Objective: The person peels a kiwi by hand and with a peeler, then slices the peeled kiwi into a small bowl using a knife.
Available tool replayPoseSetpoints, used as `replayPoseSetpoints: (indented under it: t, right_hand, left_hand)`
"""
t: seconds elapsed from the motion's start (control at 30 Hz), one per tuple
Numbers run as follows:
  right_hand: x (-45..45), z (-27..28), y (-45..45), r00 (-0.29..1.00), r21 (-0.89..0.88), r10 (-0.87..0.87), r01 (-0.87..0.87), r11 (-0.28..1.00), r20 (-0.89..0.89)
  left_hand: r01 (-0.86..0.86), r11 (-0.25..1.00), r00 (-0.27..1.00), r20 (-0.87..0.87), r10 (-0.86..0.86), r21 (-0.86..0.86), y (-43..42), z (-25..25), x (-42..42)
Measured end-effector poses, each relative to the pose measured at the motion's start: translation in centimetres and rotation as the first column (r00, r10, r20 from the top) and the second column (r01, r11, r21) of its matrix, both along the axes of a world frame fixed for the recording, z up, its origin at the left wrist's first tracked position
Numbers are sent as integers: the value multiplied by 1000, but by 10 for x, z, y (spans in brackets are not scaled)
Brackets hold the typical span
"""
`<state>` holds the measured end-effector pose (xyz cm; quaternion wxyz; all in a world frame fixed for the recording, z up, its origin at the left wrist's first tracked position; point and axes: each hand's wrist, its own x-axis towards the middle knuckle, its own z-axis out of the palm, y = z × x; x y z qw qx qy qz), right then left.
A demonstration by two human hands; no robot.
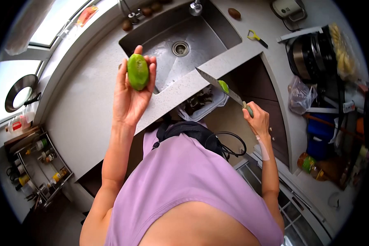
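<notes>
My left hand [132,98], palm up, holds a peeled green fruit [138,72] above the counter's edge beside the sink [168,35]. The fruit has a paler patch near its top. My right hand [258,119] is closed round the handle of a knife [235,97], whose blade points up and left over the front rim of the sink. A small green slice [223,86] lies against the blade. Below the knife, a pale bin [211,110] with dark peelings [197,102] stands under the counter's edge.
A yellow-green peeler [256,38] and a brown fruit [234,13] lie right of the sink; more brown fruits [146,11] sit by the faucet [133,17]. A bottle rack [45,168] stands at left. On the right are a kettle [289,9] and a plastic bag [300,96].
</notes>
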<state>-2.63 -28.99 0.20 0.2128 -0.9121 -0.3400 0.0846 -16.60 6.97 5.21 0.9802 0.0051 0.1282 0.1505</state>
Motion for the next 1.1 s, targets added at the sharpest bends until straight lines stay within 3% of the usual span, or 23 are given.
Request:
replayPoseSetpoints:
  t: [0.1, 0.23, 0.37, 0.47, 0.57, 0.9, 1.1]
  right_hand:
    - [-6, -46, -42, 986, -185, -29, -2, 983, -164]
    - [-14, -94, -50, 918, -335, -190, 68, 940, -348]
    - [-23, -108, -45, 821, -279, -321, 206, 938, -472]
    - [-26, -109, -45, 770, -247, -316, 210, 946, -554]
    - [-27, -121, -53, 799, -309, -311, 165, 937, -515]
    - [-23, -111, -40, 776, -279, -344, 224, 934, -528]
    - [-20, -105, -17, 829, -103, -256, 236, 966, -497]
  left_hand:
    - [12, 1000, 999, -35, -12, 1, 1, -3, 3]
    - [82, 996, 996, -21, -82, -20, 0, -7, 12]
    - [120, 993, 992, -28, -120, -10, -1, -8, 15]
    - [138, 990, 989, -66, -136, 34, -4, -8, 17]
    - [161, 986, 984, -83, -158, 40, -8, -6, 16]
    - [181, 975, 982, -72, -173, 127, -7, -14, 15]
    - [197, 970, 976, -123, -180, 144, -7, -17, 13]
